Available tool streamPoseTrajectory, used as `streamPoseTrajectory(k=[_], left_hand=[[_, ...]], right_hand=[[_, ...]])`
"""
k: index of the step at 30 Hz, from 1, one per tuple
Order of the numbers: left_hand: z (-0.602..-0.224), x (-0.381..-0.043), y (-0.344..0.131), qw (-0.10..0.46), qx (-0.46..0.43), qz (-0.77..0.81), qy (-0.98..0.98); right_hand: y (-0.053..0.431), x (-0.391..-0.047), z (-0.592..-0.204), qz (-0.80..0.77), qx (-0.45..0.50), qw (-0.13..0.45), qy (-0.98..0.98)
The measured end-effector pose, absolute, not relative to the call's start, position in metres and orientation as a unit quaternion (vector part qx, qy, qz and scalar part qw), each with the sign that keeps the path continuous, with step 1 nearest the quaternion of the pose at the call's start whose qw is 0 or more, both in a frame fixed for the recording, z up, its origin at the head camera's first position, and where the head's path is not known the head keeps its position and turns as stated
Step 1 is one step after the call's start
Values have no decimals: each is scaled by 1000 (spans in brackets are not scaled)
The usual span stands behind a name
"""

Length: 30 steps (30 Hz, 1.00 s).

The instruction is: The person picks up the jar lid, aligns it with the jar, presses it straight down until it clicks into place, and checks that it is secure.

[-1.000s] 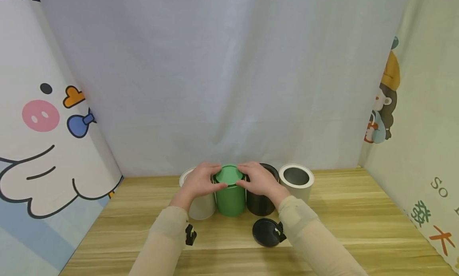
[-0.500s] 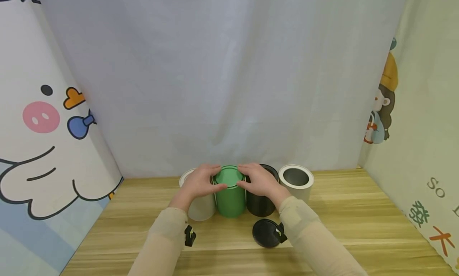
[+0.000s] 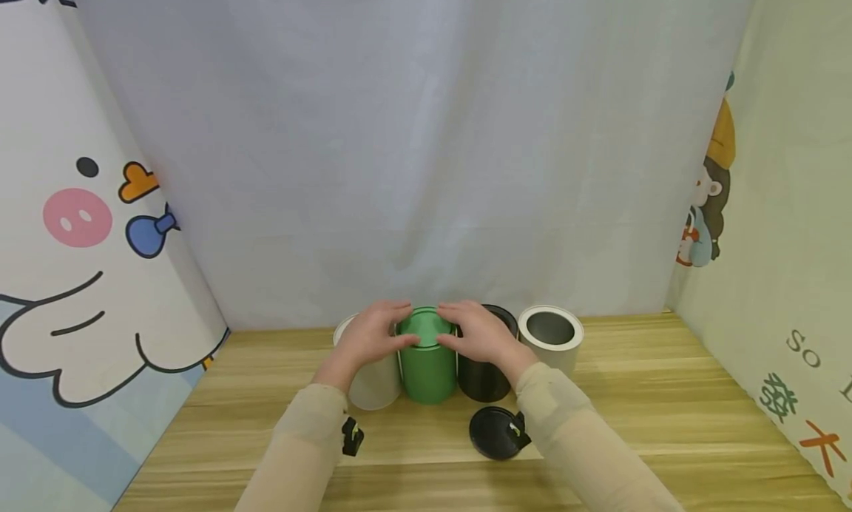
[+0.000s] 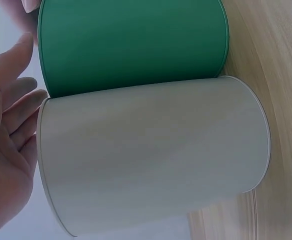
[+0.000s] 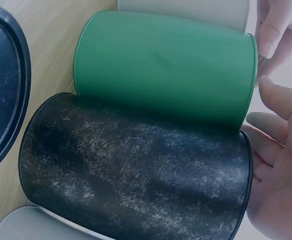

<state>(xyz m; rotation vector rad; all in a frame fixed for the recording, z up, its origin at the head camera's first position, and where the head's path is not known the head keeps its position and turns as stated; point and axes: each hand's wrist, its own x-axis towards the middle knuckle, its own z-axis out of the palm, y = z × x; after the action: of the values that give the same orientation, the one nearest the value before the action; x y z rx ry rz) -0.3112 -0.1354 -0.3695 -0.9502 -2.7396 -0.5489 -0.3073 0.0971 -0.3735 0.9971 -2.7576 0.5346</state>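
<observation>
Three backdrops, closing off the back and sides: plain grey cloth (image 3: 426, 142) behind, cartoon-printed panel (image 3: 40, 127) at left, pale green panel (image 3: 785, 238) with printed figure and lettering at right. Next, wood-grained worktop (image 3: 665, 423). Over its near edge, two cream sleeves (image 3: 299, 445), reaching forward.

Four upright canisters in a row near the grey cloth. From left: pale canister (image 3: 376, 386), green canister (image 3: 429, 379), black canister (image 3: 482, 379) with mottled sides, second pale canister (image 3: 559, 358) with white ring round a dark centre. Green one second in line, touching pale and black neighbours.

Left hand (image 3: 373, 334) and right hand (image 3: 482, 334) facing each other across the green top, fingers extended and relaxed, thumbs toward the near rim, fingertips toward the far rim. Cannot tell how firmly pressed.

Black lid (image 3: 492, 432) flat on the worktop, just in front of the black canister. Between both hands, green lid (image 3: 426, 325) atop its canister. Smallest, black wrist device (image 3: 353, 436) beside the left cuff, matching black device (image 3: 521, 430) beside the right, partly over the black lid in head view.
</observation>
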Motion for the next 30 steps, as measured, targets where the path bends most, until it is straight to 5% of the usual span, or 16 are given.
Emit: streamPoseTrajectory(k=[30], left_hand=[[-372, -316, -129, 74, -327, -162, -928]], right_hand=[[88, -309, -373, 170, 307, 58, -935]])
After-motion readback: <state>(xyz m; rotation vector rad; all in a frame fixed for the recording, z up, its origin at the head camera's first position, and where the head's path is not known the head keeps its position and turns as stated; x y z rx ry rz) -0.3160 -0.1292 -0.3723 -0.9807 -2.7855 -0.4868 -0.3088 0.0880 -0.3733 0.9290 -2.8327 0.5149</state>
